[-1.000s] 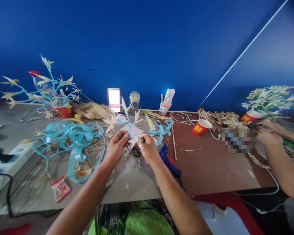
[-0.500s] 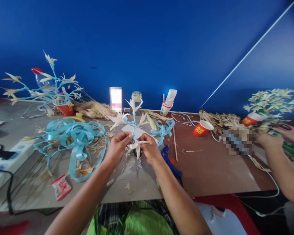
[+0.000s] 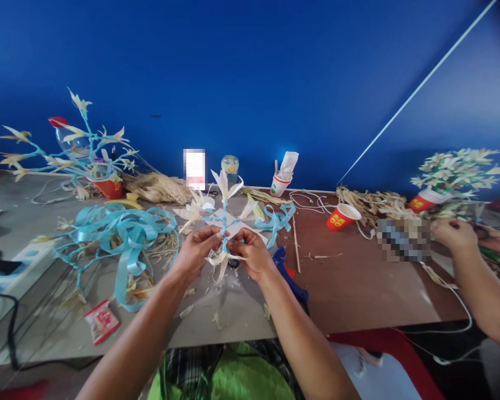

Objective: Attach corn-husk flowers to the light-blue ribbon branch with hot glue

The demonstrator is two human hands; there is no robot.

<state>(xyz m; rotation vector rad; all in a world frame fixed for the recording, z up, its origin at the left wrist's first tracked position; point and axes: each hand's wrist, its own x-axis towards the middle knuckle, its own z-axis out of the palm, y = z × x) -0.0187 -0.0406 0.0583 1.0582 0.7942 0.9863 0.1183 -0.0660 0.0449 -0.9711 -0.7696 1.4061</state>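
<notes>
My left hand (image 3: 196, 253) and my right hand (image 3: 252, 253) meet over the table's middle, both pinched on a small flower branch (image 3: 225, 214). The branch has a stem wrapped in light blue ribbon and several cream husk flowers. It stands upright between my fingers. One pale husk flower (image 3: 220, 262) hangs just below my fingertips. A blue glue gun (image 3: 289, 278) lies on the table right beside my right wrist.
A pile of loose blue ribbon (image 3: 120, 233) lies to the left, with a finished flower tree in a red cup (image 3: 108, 189) behind it. Red paper cups (image 3: 341, 216), husks, white cables and a power strip (image 3: 12, 272) lie around. Another person's hands (image 3: 462, 236) work at the right.
The branch has tilted more upright and risen slightly between my hands. The low husk flower has dropped under my fingers. The other person's hands have shifted at the right.
</notes>
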